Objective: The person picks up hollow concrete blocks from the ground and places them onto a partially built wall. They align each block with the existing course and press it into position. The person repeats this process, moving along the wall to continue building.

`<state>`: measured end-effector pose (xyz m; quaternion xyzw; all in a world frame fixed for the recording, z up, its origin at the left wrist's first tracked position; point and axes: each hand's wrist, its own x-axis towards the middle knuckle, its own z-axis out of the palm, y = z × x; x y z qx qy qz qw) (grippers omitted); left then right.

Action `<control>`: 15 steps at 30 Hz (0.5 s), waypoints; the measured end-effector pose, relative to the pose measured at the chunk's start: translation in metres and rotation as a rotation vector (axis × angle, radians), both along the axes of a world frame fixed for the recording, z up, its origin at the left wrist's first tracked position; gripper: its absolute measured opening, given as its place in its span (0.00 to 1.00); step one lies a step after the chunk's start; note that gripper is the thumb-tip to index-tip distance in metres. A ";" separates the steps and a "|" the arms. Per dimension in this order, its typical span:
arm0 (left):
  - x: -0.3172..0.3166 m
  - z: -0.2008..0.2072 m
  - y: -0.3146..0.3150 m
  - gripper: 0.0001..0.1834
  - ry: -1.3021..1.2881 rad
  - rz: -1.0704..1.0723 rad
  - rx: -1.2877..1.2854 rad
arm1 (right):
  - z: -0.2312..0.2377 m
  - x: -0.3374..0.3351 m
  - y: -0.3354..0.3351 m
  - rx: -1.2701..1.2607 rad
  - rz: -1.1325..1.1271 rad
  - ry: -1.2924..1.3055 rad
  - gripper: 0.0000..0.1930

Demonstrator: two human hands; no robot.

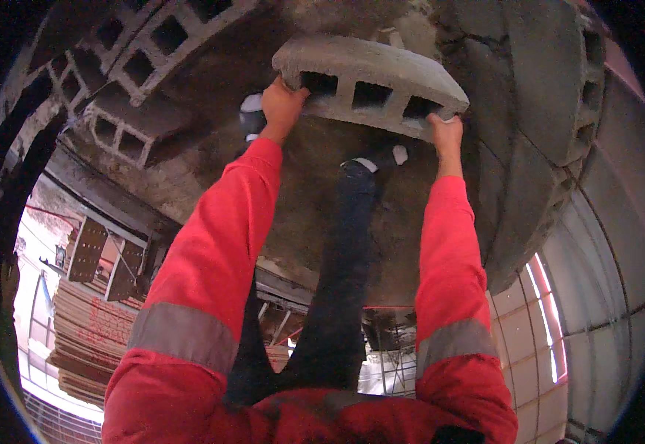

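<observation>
A grey concrete block [381, 63] with three square hollows facing me is held out at arm's length, over the floor ahead of my feet. My left hand [283, 106] grips its left end, thumb at the edge of the leftmost hollow. At the right end my right hand [446, 132] is closed on the block's lower corner, thumb by the rightmost hollow. The fingers of both hands are partly hidden behind the block. It slants slightly, its right end nearer to me.
More hollow blocks [139, 68] are stacked at the far left, with a separate block [120, 140] nearer. Along the right stand further grey blocks [548, 81]. My shoes [251, 117] are on the dark floor [293, 200]. Flattened cardboard [89, 333] is piled at lower left.
</observation>
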<state>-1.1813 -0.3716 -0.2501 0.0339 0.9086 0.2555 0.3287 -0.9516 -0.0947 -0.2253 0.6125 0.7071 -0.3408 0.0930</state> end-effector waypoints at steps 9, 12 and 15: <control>-0.008 -0.044 -0.046 0.30 -0.776 0.435 0.654 | -0.011 0.059 0.023 -0.593 -0.571 0.537 0.32; -0.021 -0.031 -0.028 0.43 -0.797 0.410 0.523 | -0.008 0.032 0.034 -0.665 -0.565 0.462 0.48; -0.014 -0.009 -0.010 0.49 -0.777 0.414 0.345 | -0.001 0.040 0.029 -0.653 -0.562 0.398 0.50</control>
